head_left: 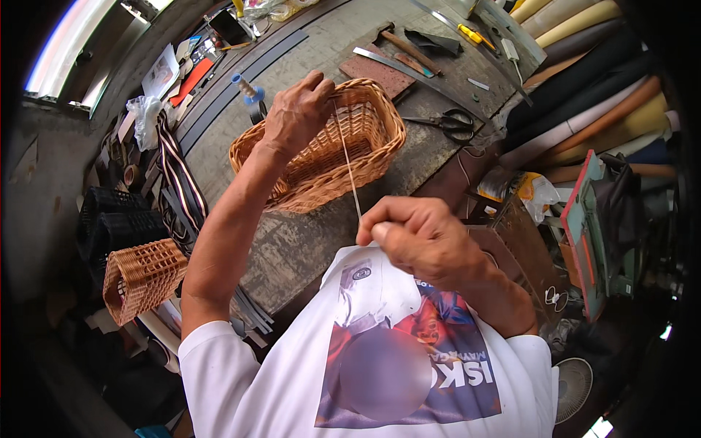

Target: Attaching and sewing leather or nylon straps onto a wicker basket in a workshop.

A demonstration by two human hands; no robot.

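A thin pale cord [348, 160] runs taut between my two hands, across the opening of a brown wicker basket [328, 191]. My left hand [301, 109] is closed at the basket's far rim, with the cord's upper end beside its fingers. Whether it also grips the rim is hidden. Close to my chest, my right hand [416, 233] is closed on the cord's lower end. The basket stands tilted in view on the worn workbench [281, 248]. Just beyond my left wrist is a blue-based thread spool [250, 91].
Black scissors [454, 125] lie right of the basket, near a metal ruler [416, 80] and a hammer [412, 52]. Dark strips [241, 91] stretch along the far left bench. A second wicker basket [146, 277] sits at left. Material rolls [584, 109] are stacked at right.
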